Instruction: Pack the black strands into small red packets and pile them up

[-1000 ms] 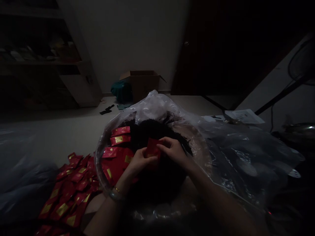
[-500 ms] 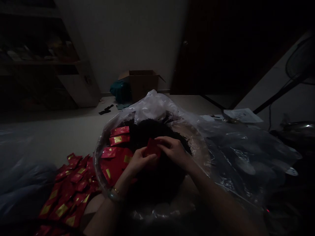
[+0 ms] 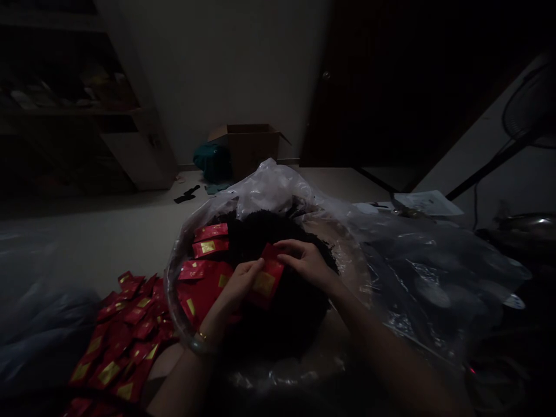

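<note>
Between my hands is a red packet [image 3: 266,282] with a gold label, held over a heap of dark loose leaves [image 3: 295,313] that looks like tea. My left hand [image 3: 243,282] pinches the packet's left edge, thumb on top. With its fingertips, my right hand [image 3: 304,260] grips the upper right corner. The heap lies in a wide round basin lined with clear plastic [image 3: 174,284]. More red packets [image 3: 204,269] rest inside the basin on the left, some lying flat and overlapping. A bracelet circles my left wrist.
A pile of red packets [image 3: 125,324] lies outside the basin at left. Clear plastic sheeting [image 3: 434,278] spreads to the right. Behind stand an open cardboard box [image 3: 254,147] and a teal bag [image 3: 212,162]. Shelves [image 3: 69,110] are at left, a fan [image 3: 527,110] at right.
My left thumb has shifted up and back along the packet, uncovering its gold label. The right hand stays almost in place at the top corner.
</note>
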{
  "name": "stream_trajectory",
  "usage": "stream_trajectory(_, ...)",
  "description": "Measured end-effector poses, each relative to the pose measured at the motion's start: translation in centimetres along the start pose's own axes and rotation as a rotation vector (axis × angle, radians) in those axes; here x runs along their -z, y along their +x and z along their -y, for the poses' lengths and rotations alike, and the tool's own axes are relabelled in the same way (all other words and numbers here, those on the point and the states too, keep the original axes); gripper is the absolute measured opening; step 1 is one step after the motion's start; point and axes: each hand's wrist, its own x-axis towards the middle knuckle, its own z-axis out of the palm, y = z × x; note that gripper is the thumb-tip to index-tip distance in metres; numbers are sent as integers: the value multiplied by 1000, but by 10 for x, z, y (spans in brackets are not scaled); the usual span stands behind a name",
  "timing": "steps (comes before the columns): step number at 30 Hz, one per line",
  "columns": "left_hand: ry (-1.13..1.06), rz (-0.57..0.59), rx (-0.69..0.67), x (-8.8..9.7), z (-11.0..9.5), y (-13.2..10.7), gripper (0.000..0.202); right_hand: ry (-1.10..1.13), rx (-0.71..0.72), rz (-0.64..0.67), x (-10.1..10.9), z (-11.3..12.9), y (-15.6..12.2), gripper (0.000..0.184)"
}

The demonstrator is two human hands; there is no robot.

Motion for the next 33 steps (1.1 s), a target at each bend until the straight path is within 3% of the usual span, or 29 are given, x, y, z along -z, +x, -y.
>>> stream_trajectory(6, 14, 19, -82, 1, -3, 0, 43, -101, 13, 34, 0, 8, -2, 16)
stream_trajectory(13, 53, 237, -61, -5, 6, 0, 35, -197, 196, -15, -8, 9, -6, 10)
stream_trajectory(15, 81, 250, -66, -5, 8, 1, 28, -191, 235, -7, -7, 12, -7, 10)
stream_trajectory(21, 361, 84, -291, -1, 15, 6, 23, -353, 165, 128, 4, 18, -6, 38)
stream_trajectory(26, 719, 44, -421, 1, 16, 3, 26, -552, 127, 360, 9, 18, -7, 8)
stream_trajectory(27, 782, 0, -448, 1, 16, 2, 32, -583, 113, 363, 8, 18, -8, 3)
stream_trajectory(30, 933, -158, -556, -2, 17, 2, 51, -683, 36, 293, -2, 17, -10, 14)
stream_trajectory(33, 987, -198, -624, -6, 22, 5, 51, -733, -38, 266, -12, 16, -12, 19)
